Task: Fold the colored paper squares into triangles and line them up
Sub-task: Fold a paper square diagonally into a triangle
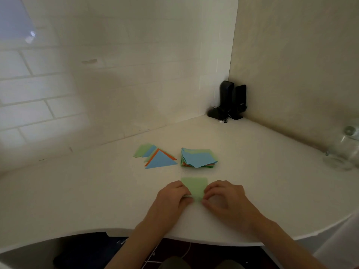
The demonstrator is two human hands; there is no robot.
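A light green paper square (194,186) lies on the white table (97,191) in front of me. My left hand (174,197) pinches its near left edge, and my right hand (223,199) pinches its near right edge with curled fingers. Further back, a stack of unfolded squares (198,158) has a blue sheet on top. To its left lies a row of overlapping folded triangles (155,157): green, blue, orange, and a blue one in front.
Black speakers (232,101) with cables stand in the back corner where the tiled wall meets the side wall. A glass jar (343,150) sits at the right edge. The table's curved front edge (174,236) runs under my forearms.
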